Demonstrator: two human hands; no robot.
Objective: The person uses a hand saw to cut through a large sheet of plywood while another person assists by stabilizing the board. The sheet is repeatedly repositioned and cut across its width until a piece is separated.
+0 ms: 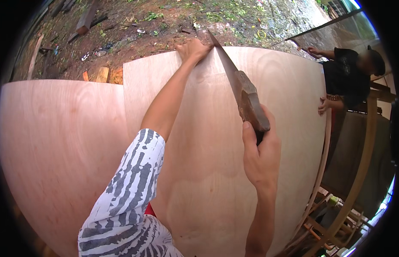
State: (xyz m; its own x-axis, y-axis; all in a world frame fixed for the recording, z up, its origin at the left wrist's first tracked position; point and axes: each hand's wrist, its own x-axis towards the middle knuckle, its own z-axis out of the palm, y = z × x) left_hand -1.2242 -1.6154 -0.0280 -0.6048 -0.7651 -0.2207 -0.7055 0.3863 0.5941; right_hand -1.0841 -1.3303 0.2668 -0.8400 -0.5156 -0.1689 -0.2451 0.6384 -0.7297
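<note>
A large pale plywood sheet [216, 171] spreads out before me. My right hand [263, 150] is closed around the worn brown wooden handle of a handsaw [250, 100]. Its dark blade slants up and left, with the tip reaching past the sheet's far edge. Just left of the blade, my left hand [194, 49] grips that far edge, its fingers bent over the rim and partly hidden. Whether the saw teeth have cut into the wood, I cannot tell.
A second plywood sheet [62, 141] lies at the left. To the right, a person in dark clothes [347, 73] has one hand at the sheet's right edge. Wooden frames [364, 150] stand beyond it. Muddy ground [165, 25] with timber [87, 19] and litter lies ahead.
</note>
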